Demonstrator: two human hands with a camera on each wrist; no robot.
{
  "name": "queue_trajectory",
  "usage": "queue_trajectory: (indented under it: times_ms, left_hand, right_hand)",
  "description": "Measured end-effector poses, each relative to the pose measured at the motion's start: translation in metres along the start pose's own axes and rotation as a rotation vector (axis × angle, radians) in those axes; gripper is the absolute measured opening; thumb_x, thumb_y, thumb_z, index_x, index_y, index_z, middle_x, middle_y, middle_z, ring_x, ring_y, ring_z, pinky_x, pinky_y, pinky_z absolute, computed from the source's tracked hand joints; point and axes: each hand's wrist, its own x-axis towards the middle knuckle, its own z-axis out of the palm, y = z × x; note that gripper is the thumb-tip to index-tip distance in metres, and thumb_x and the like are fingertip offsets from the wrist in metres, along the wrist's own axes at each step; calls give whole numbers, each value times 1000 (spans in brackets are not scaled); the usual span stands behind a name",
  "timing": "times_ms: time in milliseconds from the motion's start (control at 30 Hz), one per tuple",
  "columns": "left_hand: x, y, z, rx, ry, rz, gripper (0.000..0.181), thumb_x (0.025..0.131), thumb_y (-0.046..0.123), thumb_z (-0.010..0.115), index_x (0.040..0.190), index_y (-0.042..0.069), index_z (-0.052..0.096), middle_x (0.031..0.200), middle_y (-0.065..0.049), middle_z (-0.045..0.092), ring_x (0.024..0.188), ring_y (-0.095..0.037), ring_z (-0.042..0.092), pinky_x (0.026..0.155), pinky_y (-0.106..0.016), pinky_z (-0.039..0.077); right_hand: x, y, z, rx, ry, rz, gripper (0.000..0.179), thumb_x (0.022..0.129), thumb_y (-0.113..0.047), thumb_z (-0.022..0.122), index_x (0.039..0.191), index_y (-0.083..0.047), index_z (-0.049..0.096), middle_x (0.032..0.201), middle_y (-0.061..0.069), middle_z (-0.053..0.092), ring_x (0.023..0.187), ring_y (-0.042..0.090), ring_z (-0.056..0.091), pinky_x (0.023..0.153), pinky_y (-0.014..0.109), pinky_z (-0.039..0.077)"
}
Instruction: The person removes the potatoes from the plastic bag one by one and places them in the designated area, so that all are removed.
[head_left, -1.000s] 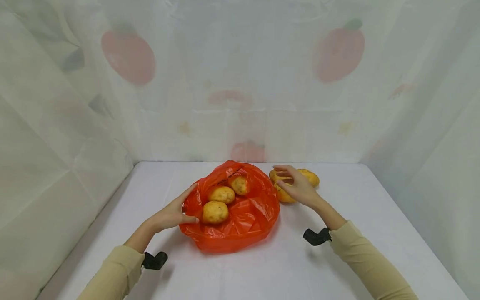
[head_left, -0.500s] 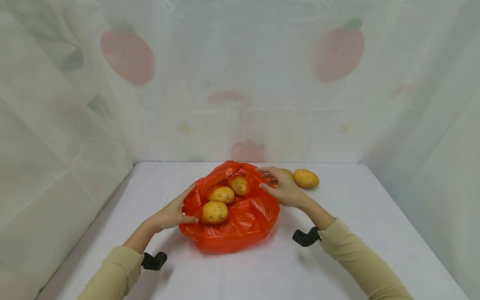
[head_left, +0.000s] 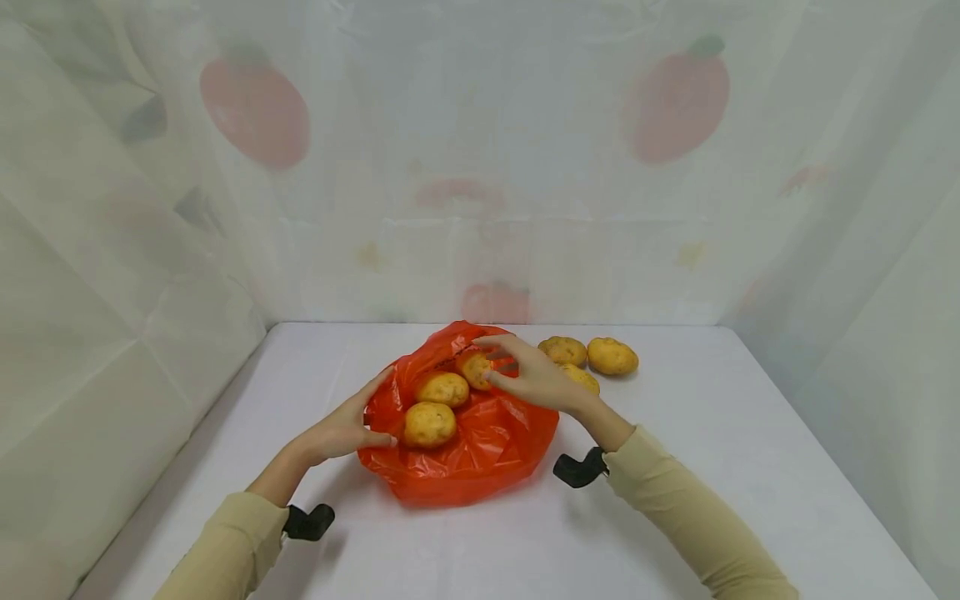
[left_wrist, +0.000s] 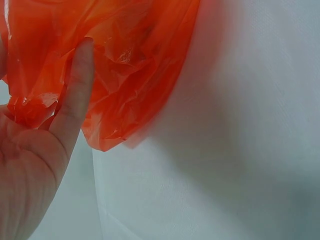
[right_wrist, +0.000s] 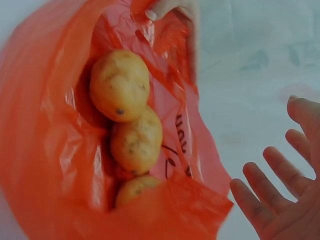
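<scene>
Table (head_left: 735,425) room flanks one bag (head_left: 480,483): three potatoes (head_left: 431,426) inside, three outside; spread left hand (head_left: 345,425) touches its edge, relaxed right hand (head_left: 531,375) hovers.

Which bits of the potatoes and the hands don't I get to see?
Head view: the nearest loose potato is partly behind the right hand.
Right wrist view: a fold of the red bag covers part of the lowest potato.
Left wrist view: the picture's left edge cuts off some of the left hand.

Crinkled red-orange plastic bag (head_left: 472,479) (black lettering (right_wrist: 181,135) inside); dark-spotted yellow oval potatoes (right_wrist: 120,85); flat white worktop (head_left: 487,550); beige fabric sleeves (head_left: 232,542).
</scene>
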Motion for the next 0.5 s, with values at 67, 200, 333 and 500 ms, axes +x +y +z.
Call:
queue_trajectory:
  times_ms: [67,200,333,500]
  left_hand:
    - [0,0,0,1,2,-4,101,75,19,75,148,32,8,153,-6,13,135,-36,21,97,-54,39]
    - [-1,1,1,2,7,-4,100,75,18,75,148,31,8,153,-7,13,135,-37,21,98,-55,38]
    - [-2,2,2,-5,7,-1,100,75,17,75,148,31,9,153,-8,14,134,-38,21,97,-56,38]
    - [-1,3,2,-15,6,3,100,74,16,75,148,32,9,153,-8,13,134,-38,21,97,-56,38]
  right_hand:
    - [4,0,5,11,-18,-12,46,90,-18,60,133,-18,44,132,-2,46,114,18,51,92,41,48]
    - [12,2,16,59,-58,5,48,90,-19,60,135,-19,43,132,-2,46,116,21,51,93,41,47]
    - [17,5,26,83,-90,32,48,90,-16,60,135,-16,43,132,3,47,118,27,49,94,44,46]
    - [23,6,33,58,-146,48,49,90,-21,60,136,-16,42,134,3,46,119,28,47,95,40,46]
